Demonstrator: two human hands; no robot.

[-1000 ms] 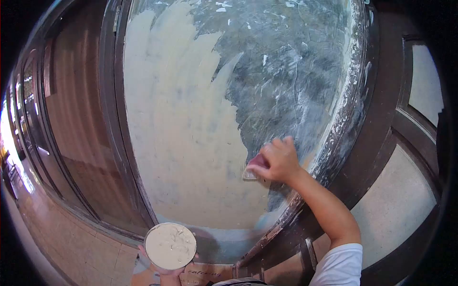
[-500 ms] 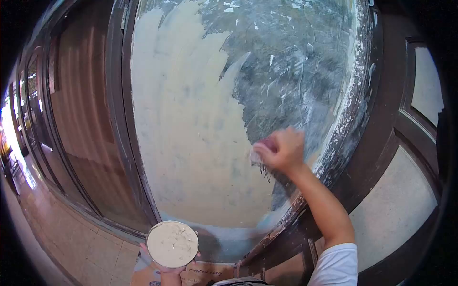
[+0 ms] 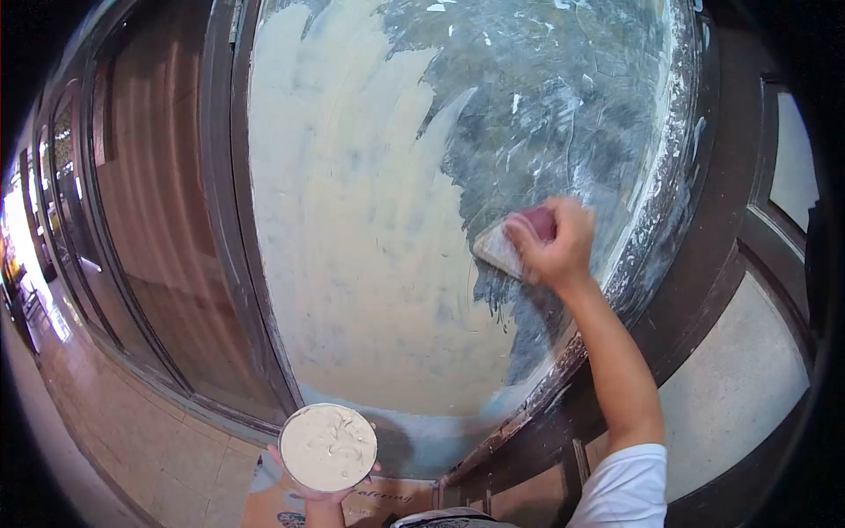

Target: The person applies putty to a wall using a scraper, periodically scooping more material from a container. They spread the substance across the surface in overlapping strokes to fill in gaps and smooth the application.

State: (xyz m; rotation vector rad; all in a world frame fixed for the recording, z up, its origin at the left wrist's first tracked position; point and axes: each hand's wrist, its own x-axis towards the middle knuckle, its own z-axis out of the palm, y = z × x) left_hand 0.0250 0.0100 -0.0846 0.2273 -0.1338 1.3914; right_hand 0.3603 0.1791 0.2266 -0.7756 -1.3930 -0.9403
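Note:
My right hand is closed around the dark red grip of a putty knife. Its wide, putty-smeared blade is slightly blurred and lies at the ragged border between the cream putty coat and the grey part of the panel. Low in view, my left hand is wrapped under a round tub of cream putty, which it holds up with its surface facing me. The tub hides most of that palm; only some fingertips show at its sides.
A worn, paint-flecked frame borders the panel on the right, beside a dark door with pale panels. To the left are a curtained glass door and floor tiles. Printed cardboard lies below the tub.
My right hand and the putty knife have moved up and slightly right, with more of the blade now showing. The tub in my left hand appears a little further right as the view shifts.

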